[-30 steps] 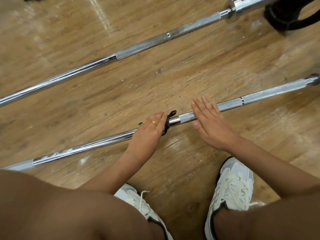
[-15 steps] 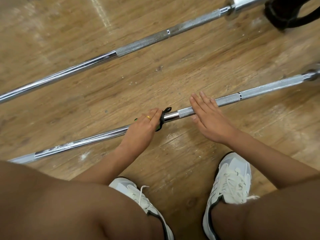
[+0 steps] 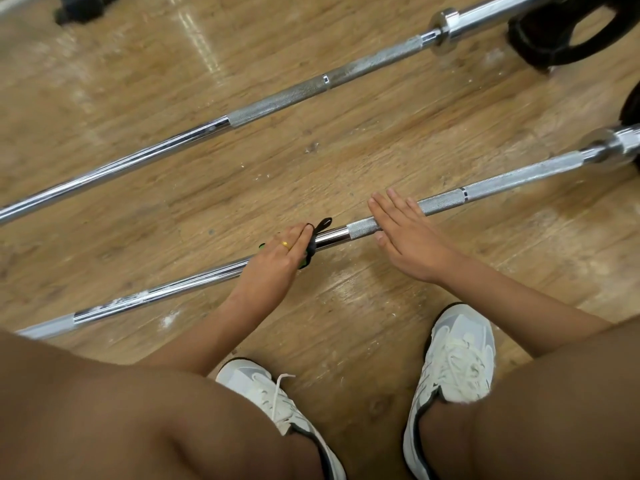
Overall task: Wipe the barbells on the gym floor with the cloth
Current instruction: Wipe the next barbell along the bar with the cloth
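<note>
Two white shoes, the left (image 3: 273, 396) half hidden by a knee and the right (image 3: 457, 355) in full view, stand on the wooden floor (image 3: 346, 161). Just beyond, the near barbell (image 3: 485, 187) lies slantwise. The left hand (image 3: 273, 263) has its grip clamped on a black-and-green cloth (image 3: 312, 247) wrapped round the smooth shaft, and the cloth is mostly covered. The right hand (image 3: 405, 233) rests flat on the knurling, its grip apart. Farther off lies the far barbell (image 3: 287, 97), cut off at the left edge. A black weight plate (image 3: 561, 32) is cropped at the top right.

Cloth (image 3: 313, 244): mostly hidden under the left hand (image 3: 277, 258). Near barbell (image 3: 485, 188) and far barbell (image 3: 277, 98): both ends cut off by the frame. Weight plate (image 3: 568, 32): cropped at top edge.
</note>
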`<state>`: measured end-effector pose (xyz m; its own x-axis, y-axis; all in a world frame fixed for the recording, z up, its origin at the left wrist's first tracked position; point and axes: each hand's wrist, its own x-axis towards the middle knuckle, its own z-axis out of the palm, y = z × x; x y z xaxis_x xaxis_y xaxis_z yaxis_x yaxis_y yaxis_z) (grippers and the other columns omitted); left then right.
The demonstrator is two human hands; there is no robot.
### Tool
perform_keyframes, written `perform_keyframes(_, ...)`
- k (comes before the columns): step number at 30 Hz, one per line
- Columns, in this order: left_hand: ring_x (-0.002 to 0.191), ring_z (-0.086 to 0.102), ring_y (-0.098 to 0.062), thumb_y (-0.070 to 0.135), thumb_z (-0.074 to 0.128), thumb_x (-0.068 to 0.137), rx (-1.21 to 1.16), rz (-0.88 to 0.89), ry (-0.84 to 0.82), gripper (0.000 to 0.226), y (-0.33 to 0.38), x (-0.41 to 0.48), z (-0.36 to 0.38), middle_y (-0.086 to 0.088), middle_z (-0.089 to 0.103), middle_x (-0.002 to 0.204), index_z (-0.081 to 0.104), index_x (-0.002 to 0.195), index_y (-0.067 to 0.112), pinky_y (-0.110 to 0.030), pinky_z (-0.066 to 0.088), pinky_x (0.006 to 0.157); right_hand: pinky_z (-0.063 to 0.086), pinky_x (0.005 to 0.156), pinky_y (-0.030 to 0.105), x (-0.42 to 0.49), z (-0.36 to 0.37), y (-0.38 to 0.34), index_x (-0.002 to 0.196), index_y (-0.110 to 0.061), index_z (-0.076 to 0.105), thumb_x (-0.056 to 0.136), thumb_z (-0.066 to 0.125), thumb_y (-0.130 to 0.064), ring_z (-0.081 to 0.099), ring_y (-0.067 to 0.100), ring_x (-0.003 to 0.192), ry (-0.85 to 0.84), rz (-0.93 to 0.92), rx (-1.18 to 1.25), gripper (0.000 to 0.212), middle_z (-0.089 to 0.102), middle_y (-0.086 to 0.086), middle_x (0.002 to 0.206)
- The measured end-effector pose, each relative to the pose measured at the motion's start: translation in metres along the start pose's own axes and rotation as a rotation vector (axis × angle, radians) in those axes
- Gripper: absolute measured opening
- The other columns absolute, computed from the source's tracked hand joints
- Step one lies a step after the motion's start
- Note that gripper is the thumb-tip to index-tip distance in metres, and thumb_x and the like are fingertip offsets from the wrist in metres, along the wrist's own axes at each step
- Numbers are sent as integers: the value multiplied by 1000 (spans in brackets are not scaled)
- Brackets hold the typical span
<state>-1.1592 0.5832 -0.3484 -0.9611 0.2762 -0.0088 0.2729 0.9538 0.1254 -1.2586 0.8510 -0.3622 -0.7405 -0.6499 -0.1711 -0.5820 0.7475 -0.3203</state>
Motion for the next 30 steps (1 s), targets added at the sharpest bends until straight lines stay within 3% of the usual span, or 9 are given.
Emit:
perform_keyframes(6,118,60,-40,-17,70,74,60,-61,-108,74,-15,-19,-9,-20,53,144,49,143,-2,-42,57,85,-20,117,25,3,-1,-1,161,-15,6,95,0,-52,-19,5,148,15,11,20,76,0,-2,168)
perform_keyframes(10,138,43,-40,-13,50,90,16,-72,-200,72,-19,-16,-12,-16,28,162,28,156,4,-45,44,106,-16,118,28,5,-3,-3,161,-15,8,96,5,-50,-14,11,152,3,14,20,74,3,0,169)
perform_keyframes(14,147,31,-29,-13,41,93,55,-7,-344,77,-30,-8,-26,-10,8,168,10,160,8,-30,32,113,-10,121,34,6,-3,-5,161,-14,8,104,13,-45,-9,17,155,-5,40,11,65,3,1,169)
perform_keyframes(19,139,43,-30,4,41,103,109,125,-505,64,-39,11,-47,-14,21,165,11,160,8,-29,31,109,-11,121,33,3,-8,-6,161,-15,3,109,22,-36,-11,17,154,-42,49,3,59,-2,0,169)
perform_keyframes(24,150,28,-25,9,33,106,315,306,-670,61,-49,27,-95,-12,6,169,4,160,8,-26,24,116,-11,122,33,2,-11,-9,161,-15,2,109,21,-37,-11,16,154,-58,51,2,59,-2,1,169)
perform_keyframes(27,150,26,-25,4,28,106,367,330,-633,57,-43,50,-119,-17,14,166,9,159,1,-24,17,117,-13,120,31,3,-8,-8,161,-15,3,101,6,-52,-12,14,154,-50,35,8,70,-2,0,169)
perform_keyframes(30,146,33,-29,3,32,104,334,330,-542,58,-24,69,-110,-18,19,164,12,158,0,-30,25,117,-13,119,30,3,-5,-2,161,-16,4,86,-8,-59,-12,13,153,-50,10,19,87,-1,-2,168)
